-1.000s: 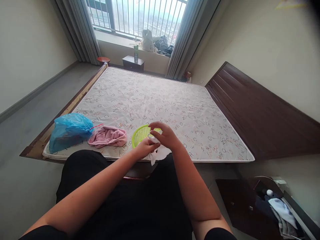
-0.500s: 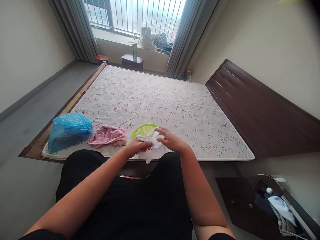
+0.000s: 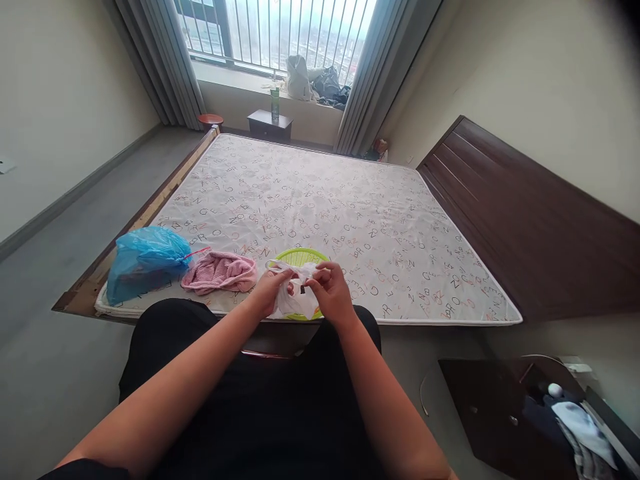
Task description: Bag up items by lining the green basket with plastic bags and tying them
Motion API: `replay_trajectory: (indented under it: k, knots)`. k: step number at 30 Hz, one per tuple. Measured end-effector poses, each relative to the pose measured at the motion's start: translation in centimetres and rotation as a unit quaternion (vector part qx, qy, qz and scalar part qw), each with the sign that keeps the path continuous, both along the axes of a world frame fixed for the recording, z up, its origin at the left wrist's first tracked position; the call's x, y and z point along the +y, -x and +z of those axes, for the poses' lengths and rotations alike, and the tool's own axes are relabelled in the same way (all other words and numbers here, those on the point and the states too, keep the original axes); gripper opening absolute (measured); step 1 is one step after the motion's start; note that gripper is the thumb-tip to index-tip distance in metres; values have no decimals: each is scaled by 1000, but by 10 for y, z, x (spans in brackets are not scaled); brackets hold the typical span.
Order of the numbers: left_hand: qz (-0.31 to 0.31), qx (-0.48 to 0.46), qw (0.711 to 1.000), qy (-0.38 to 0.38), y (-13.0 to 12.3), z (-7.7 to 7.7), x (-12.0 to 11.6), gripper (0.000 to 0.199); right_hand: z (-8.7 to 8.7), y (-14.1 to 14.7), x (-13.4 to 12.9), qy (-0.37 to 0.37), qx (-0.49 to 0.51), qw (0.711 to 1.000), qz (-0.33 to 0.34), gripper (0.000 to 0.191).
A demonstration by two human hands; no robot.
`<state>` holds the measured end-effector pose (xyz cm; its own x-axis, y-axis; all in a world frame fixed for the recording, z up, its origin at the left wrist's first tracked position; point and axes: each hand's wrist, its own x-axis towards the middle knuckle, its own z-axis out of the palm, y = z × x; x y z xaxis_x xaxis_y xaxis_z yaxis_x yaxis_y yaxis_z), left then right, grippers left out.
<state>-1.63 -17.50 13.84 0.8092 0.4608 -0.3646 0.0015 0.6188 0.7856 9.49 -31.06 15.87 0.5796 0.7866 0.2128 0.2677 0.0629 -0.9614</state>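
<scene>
A thin white plastic bag (image 3: 295, 301) is stretched between my two hands, over a yellow-green basket (image 3: 301, 253) at the mattress's near edge. My left hand (image 3: 271, 288) is closed on the bag's left side. Fingers of my right hand (image 3: 330, 290) pinch the bag's right side. A small dark spot shows between the hands; what it is I cannot make out. Left of the basket lies a crumpled pink towel-like cloth (image 3: 220, 272). Beyond it sits a blue plastic bag (image 3: 149, 262) with a red tie, its contents hidden.
The letter-print mattress (image 3: 310, 193) lies in front of my knees, with a dark headboard (image 3: 520, 207) on the right. A dark nightstand (image 3: 500, 400) with clothes on it stands at lower right. By the window are a small cabinet (image 3: 270, 125) and a red stool (image 3: 210, 120).
The white bag's top is now spread wider between my hands, and its hanging tip has lifted. My right hand has turned from reaching over the bag to pinching its side.
</scene>
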Motion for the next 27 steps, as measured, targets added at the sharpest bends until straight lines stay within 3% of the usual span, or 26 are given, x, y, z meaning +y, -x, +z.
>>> replay_trajectory:
  k: [3, 5, 10, 14, 15, 17, 19, 21, 24, 27]
  knots:
    - [-19, 15, 999, -28, 2, 5, 3, 39, -14, 4, -2, 47, -191, 978, 74, 13]
    - [-25, 11, 997, -74, 3, 10, 3, 35, -21, 4, -1, 69, -291, 950, 87, 20]
    - [-77, -13, 983, -167, 6, 25, -2, 32, -19, 14, 0, 151, -407, 900, -20, 28]
    - [-96, 17, 962, -255, 12, 30, -7, 28, -16, 22, 3, 171, -407, 891, -106, 16]
    - [-96, 30, 951, -293, 14, 29, -7, 26, -16, 22, 3, 161, -408, 891, -117, 9]
    - [-104, 48, 910, -400, 19, 27, -6, 19, -16, 18, 3, 140, -418, 893, -90, 24]
    - [-117, 45, 844, -521, 23, 23, -3, 11, -15, 10, 3, 141, -412, 900, 3, 48]
    - [-121, 28, 782, -610, 26, 20, 1, 12, -13, 2, 1, 171, -369, 909, 91, 59]
    - [-99, 2, 731, -675, 30, 16, 7, 14, -10, -8, -1, 201, -277, 930, 135, 54]
    - [-69, -36, 704, -706, 32, 15, 8, 17, -6, -14, 1, 148, -204, 956, 149, 36]
